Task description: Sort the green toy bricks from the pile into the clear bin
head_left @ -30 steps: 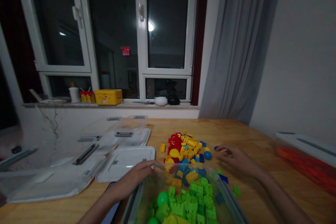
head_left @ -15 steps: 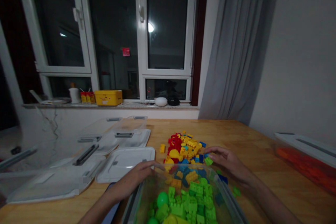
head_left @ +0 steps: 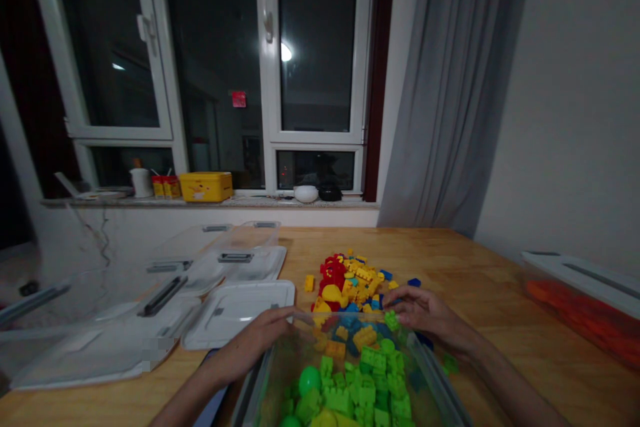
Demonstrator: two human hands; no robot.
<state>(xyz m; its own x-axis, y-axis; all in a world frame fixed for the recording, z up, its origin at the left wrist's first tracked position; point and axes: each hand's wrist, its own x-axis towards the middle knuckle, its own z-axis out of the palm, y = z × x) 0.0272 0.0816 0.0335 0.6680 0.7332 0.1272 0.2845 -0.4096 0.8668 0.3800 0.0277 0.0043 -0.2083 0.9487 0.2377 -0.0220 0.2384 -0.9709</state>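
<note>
A clear plastic storage box [head_left: 430, 373] stands in front of me, with several light-green toy bricks [head_left: 367, 387] and a green ball [head_left: 310, 380] in it. My left hand [head_left: 270, 328] is closed over the box's far left corner. At the far right corner, my right hand [head_left: 423, 312] pinches a small light-green brick [head_left: 391, 320] by the rim. Just beyond the box lies a mixed pile of yellow bricks [head_left: 365, 273], red pieces [head_left: 333, 271] and blue ones. A blue brick [head_left: 414, 282] lies beyond my right fingers.
Left of the box are a white lid [head_left: 245, 303] and several clear containers [head_left: 150, 320]. A lidded box with orange contents [head_left: 575, 310] stands at the right. A loose green brick [head_left: 450, 363] lies on the table [head_left: 515, 340]. A yellow box [head_left: 206, 187] sits on the windowsill.
My right hand has moved slightly left and nearer the box, carrying the green brick to its rim. The blue brick beyond the fingers now shows. My left hand stays put.
</note>
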